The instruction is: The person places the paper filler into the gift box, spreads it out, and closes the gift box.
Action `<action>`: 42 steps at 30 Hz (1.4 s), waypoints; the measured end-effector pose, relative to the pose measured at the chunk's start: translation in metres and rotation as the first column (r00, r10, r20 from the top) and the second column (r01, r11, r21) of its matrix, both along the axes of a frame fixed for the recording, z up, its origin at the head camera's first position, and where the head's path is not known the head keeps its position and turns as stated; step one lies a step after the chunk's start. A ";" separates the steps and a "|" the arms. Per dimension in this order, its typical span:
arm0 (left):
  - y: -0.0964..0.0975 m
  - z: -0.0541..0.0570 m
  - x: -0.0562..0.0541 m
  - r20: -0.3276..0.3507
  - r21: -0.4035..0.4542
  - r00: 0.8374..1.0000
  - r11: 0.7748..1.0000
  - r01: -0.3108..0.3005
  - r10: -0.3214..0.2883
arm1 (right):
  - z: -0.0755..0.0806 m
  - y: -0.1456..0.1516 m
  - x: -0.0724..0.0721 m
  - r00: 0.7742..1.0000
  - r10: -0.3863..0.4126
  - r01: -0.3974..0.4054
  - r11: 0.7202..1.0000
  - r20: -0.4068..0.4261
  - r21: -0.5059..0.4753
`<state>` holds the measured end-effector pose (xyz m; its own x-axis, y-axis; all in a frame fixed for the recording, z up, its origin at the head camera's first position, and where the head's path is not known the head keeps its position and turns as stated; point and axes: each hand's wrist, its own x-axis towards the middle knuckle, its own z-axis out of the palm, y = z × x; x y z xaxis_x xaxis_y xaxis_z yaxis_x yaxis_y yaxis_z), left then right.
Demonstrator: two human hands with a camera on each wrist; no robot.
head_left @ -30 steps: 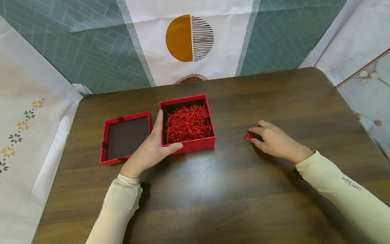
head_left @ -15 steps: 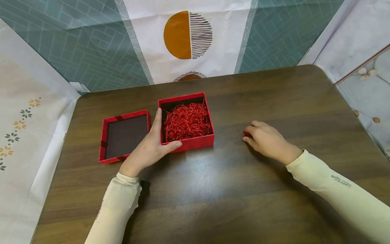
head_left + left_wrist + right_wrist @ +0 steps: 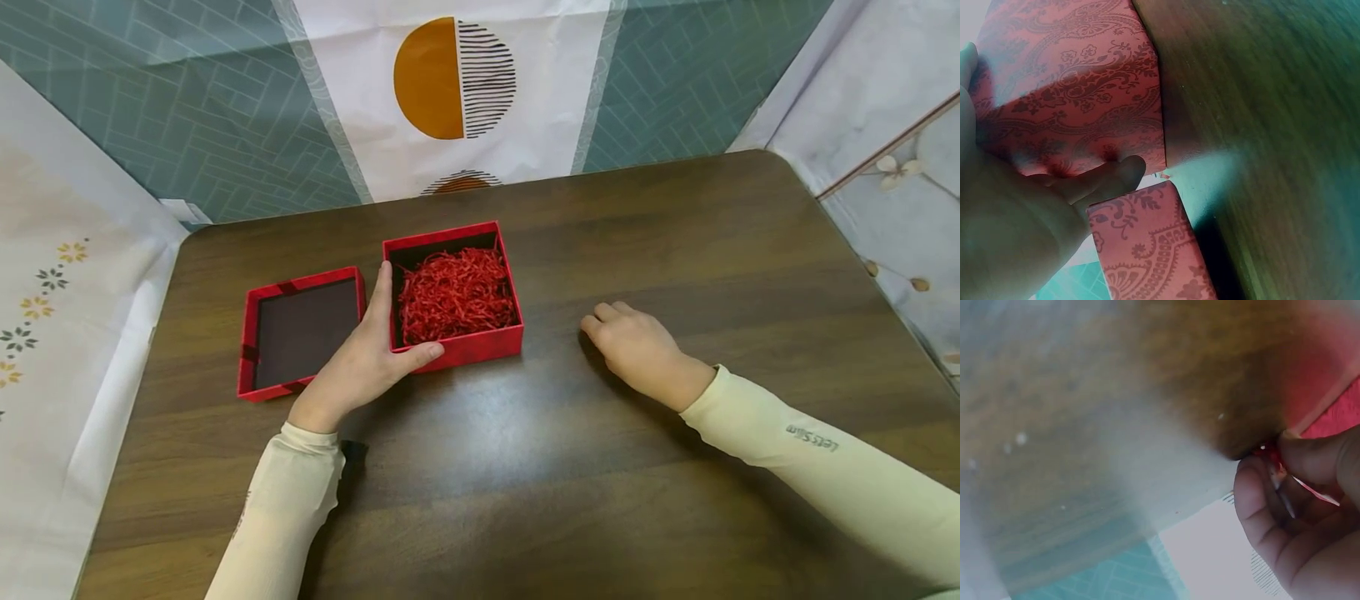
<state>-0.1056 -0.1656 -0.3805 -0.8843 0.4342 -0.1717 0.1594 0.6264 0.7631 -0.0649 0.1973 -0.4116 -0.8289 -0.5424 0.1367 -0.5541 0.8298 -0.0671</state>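
Note:
In the head view a red box [image 3: 482, 344] stands open-topped, filled with crinkled red shredded paper [image 3: 457, 292]. My left hand [image 3: 352, 367] rests against its near left corner, thumb along the front wall and straight fingers along the left side. The left wrist view shows the box's patterned side [image 3: 1079, 81] with fingers touching it. To the right of the box, my right hand [image 3: 633, 346] is low over the table, fingers curled. The right wrist view shows its thumb and fingers pinching a small tuft of red paper shreds [image 3: 1272, 456]; the head view hides the tuft.
A red box lid [image 3: 243, 346] with a dark inside lies upturned just left of the box, close to the left forearm. Both stand on a brown wooden table [image 3: 525, 475]. Patterned cloth [image 3: 540, 100] hangs behind the table's far edge.
My right hand has closed its fingers over the red shreds on the table and shifted slightly left. My left hand stays at the box corner. The head view has shifted a little.

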 end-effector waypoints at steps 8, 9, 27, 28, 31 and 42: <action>-0.005 0.003 0.001 -0.013 0.009 1.000 1.000 -0.013 0.013 | -0.002 -0.003 -0.006 0.992 0.089 -0.087 0.996 -0.084 0.031; -0.006 0.003 0.002 -0.013 0.011 1.000 1.000 -0.013 0.013 | -0.003 -0.002 -0.008 0.992 0.096 -0.094 0.995 -0.080 0.029; -0.001 0.003 0.002 -0.009 0.020 1.000 1.000 -0.006 0.007 | 0.047 0.022 -0.069 0.993 -0.040 0.075 0.937 0.107 -0.342; -0.001 0.003 0.002 -0.007 0.021 1.000 1.000 -0.008 0.008 | 0.053 0.017 -0.070 0.996 -0.027 0.054 0.931 0.079 -0.362; 0.000 0.004 0.003 -0.001 0.017 1.000 1.000 -0.012 0.012 | 0.072 -0.001 -0.071 1.000 0.014 -0.001 0.911 0.028 -0.413; 0.001 0.003 0.005 0.006 0.030 1.000 0.999 -0.012 0.012 | 0.123 -0.069 -0.083 0.988 0.153 -0.135 0.869 -0.001 -0.477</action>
